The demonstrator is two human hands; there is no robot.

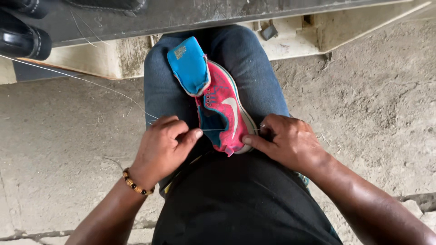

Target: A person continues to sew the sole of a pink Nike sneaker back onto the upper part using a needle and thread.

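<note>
Mid-stitch, it seems: the pink shoe (225, 113) lies on the person's lap with its blue insole (188, 63) pulled up, left hand (163, 145) pinching taut thread (91, 81), right hand (284, 140) gripping the sole edge, perhaps around a needle.

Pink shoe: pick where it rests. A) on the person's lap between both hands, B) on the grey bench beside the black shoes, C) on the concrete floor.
A: the pink shoe lies on the jeans-clad knees, with the left hand and right hand at its sides.
</note>
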